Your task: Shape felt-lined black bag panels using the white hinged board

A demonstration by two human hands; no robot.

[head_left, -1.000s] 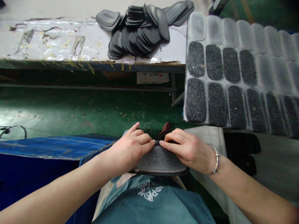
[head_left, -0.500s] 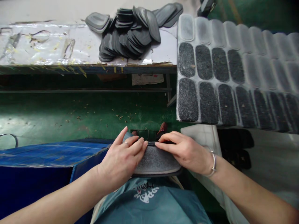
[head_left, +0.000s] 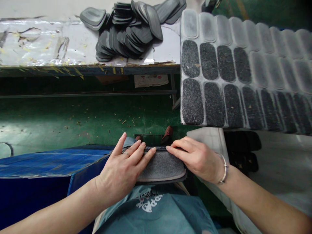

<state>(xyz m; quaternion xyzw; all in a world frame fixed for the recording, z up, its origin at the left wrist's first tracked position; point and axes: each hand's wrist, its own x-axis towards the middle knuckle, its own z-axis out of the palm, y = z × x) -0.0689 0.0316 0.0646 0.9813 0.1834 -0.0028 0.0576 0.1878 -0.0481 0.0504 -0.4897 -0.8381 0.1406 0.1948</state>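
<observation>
A grey felt-like piece with a dark edge [head_left: 163, 165] lies across my lap, above the teal apron [head_left: 156, 208]. My left hand [head_left: 128, 167] rests on its left part, fingers spread and pointing at the far edge. On the right, my right hand [head_left: 192, 156] pinches the dark far edge between thumb and fingers. The underside of the piece is hidden.
Dark curved pads [head_left: 129, 35] are piled on the worn white table [head_left: 78, 42]. Right of it stands a surface with rows of dark rounded shapes [head_left: 214, 104]. A blue bin [head_left: 48, 162] is at left, a white covered surface [head_left: 280, 172] at right.
The fingers of my left hand have spread and flattened on the piece. My right hand has moved slightly right, widening the gap between the hands. The background has shifted a little left and up.
</observation>
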